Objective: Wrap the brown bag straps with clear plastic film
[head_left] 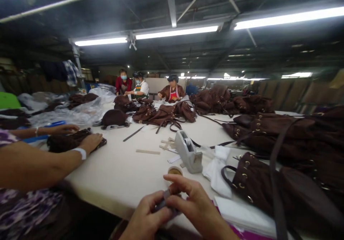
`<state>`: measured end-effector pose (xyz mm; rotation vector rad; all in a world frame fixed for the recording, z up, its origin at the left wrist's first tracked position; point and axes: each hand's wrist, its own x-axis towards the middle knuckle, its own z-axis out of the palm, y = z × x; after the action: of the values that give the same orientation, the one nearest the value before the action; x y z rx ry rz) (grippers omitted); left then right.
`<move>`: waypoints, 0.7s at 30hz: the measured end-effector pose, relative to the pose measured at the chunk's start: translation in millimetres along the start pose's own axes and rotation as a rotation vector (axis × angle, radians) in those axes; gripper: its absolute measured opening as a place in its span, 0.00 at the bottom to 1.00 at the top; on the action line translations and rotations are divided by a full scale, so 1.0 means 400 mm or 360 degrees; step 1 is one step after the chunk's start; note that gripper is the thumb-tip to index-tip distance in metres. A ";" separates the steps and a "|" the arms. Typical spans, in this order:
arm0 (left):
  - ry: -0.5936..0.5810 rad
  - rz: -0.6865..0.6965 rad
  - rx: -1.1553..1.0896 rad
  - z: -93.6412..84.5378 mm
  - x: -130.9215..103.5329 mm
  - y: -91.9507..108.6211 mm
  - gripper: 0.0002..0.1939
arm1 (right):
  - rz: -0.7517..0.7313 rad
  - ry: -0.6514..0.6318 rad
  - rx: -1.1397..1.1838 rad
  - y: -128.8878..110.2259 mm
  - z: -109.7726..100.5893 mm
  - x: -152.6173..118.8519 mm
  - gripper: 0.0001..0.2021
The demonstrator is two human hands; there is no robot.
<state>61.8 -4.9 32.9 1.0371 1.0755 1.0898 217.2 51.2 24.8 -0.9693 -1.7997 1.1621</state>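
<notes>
Near the front edge of the table, my left hand (150, 213) is closed with thumb and fingers on a small dark grey strip-like piece (160, 205), whose exact kind I cannot make out. My right hand (195, 202) meets it from the other side, thumb and bent fingers pinching at the same piece, with one finger stretched above. Just beyond my fingertips lies a roll of tape (176, 170). A grey tape dispenser (188, 153) stands behind that roll, and crumpled white padding (219, 172) is to its right.
Brown drawstring bags (255, 177) with metal eyelets are heaped along the right. Flat strips (147, 152) lie mid-table. At left, a co-worker's hands (92, 141) press on dark brown material (63, 139). Several people work at the far end, near more bags (161, 114) and clear plastic (77, 113).
</notes>
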 end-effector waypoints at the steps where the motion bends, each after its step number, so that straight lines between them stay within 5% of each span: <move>1: -0.0045 0.0065 0.0078 -0.002 0.006 -0.004 0.22 | 0.0022 -0.0020 -0.0005 -0.007 -0.002 0.000 0.21; 5: -0.0086 0.0160 0.0286 -0.010 0.016 -0.012 0.16 | -0.0121 -0.0112 -0.0160 -0.039 -0.009 0.006 0.06; 14: -0.0302 0.0093 0.0250 -0.033 0.034 -0.044 0.17 | -0.1008 -0.0045 -0.0900 -0.007 0.005 -0.007 0.09; 17: -0.0369 -0.0001 0.0055 -0.032 0.042 -0.056 0.21 | -0.1049 0.0072 -0.0863 0.004 0.009 -0.013 0.09; 21: -0.0445 -0.0231 -0.0100 -0.026 0.032 -0.069 0.29 | -0.0905 -0.0091 -0.0820 -0.009 0.003 -0.024 0.09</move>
<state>57.6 4.5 2.4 1.0110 0.8713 0.8287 219.5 41.1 26.1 -0.6179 -2.2748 0.3830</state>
